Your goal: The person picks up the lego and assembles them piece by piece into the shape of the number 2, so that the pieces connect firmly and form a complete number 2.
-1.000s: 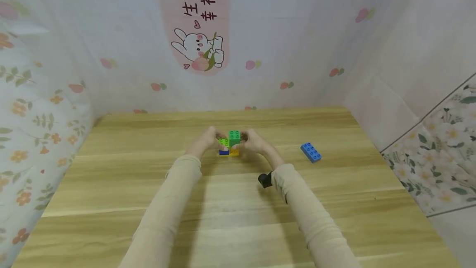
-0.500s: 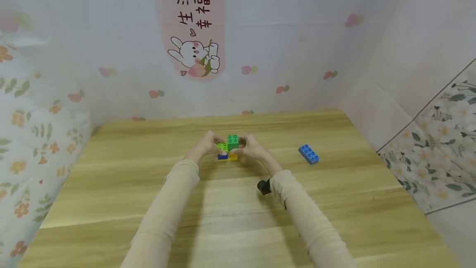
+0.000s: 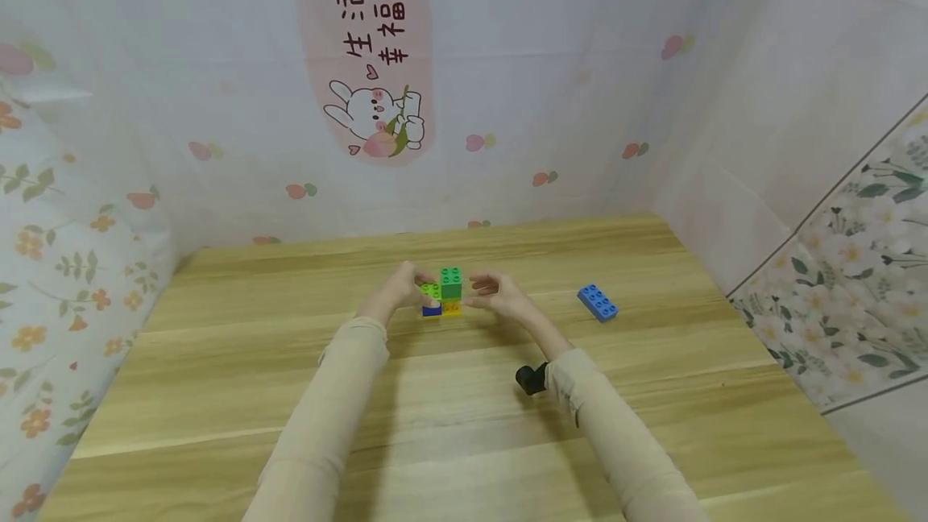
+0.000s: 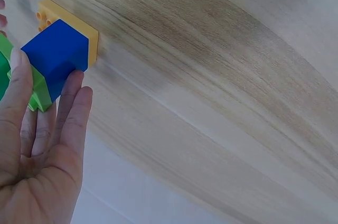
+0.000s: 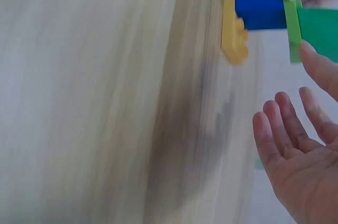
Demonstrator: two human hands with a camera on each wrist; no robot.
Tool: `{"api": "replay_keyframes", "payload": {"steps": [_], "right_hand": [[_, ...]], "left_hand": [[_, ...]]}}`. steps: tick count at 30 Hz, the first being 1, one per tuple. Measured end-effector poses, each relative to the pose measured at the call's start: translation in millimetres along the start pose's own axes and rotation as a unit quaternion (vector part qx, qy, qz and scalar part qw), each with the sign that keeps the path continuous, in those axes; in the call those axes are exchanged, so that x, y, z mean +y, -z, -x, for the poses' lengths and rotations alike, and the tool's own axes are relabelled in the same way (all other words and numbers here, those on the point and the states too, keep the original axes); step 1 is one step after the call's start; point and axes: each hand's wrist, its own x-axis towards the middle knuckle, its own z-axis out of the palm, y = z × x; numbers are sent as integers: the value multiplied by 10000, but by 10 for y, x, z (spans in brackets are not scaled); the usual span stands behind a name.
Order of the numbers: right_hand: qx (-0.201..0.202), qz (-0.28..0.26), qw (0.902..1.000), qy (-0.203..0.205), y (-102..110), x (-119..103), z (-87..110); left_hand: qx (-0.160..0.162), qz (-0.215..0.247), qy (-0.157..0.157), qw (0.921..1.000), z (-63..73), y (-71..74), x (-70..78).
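A small stack of toy building bricks stands on the table: a yellow brick [image 4: 79,20] at the bottom, a blue brick [image 5: 260,5] on one end of it, a flat light green brick [image 5: 293,28] across the blue one, and a green brick [image 3: 451,283] on top at the right. My left hand [image 3: 398,293] holds the stack from the left, thumb on the light green brick and fingertips against the blue one. Right of the stack, my right hand [image 3: 503,297] has its fingers spread and relaxed around nothing; its thumb tip overlaps the light green brick's edge in the right wrist view.
A loose blue eight-stud brick [image 3: 598,303] lies to the right of my right hand. The wooden table [image 3: 217,393] ends at a patterned cloth backdrop [image 3: 565,111] behind and at the sides. A black device [image 3: 532,379] sticks out at my right wrist.
The right hand has let go of the green brick and drawn a little to the right. The green brick stays on the stack, and the left hand keeps its hold. The head view has tilted slightly.
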Motion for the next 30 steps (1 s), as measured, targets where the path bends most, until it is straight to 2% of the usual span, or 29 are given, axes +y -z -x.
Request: {"api": "replay_keyframes", "payload": {"steps": [7, 12, 16, 22, 26, 30], "right_hand": [[565, 83, 9983, -124, 300, 106, 246], [1171, 314, 9921, -333, 587, 290, 378], [1453, 316, 9874, -542, 775, 391, 516], [1819, 42, 9814, -609, 911, 493, 644], [2219, -89, 9729, -638, 955, 560, 718], [2576, 73, 9642, -624, 1022, 635, 810]], "left_hand": [[-39, 65, -146, 9999, 22, -14, -31], [-91, 77, -184, 9998, 10, 4, -35], [-141, 58, -121, 9998, 10, 15, -7], [-136, 35, -19, 9999, 17, 17, 0], [-150, 49, -28, 9999, 9, 17, -12], [-172, 96, -31, 9998, -3, 20, -31]]}}
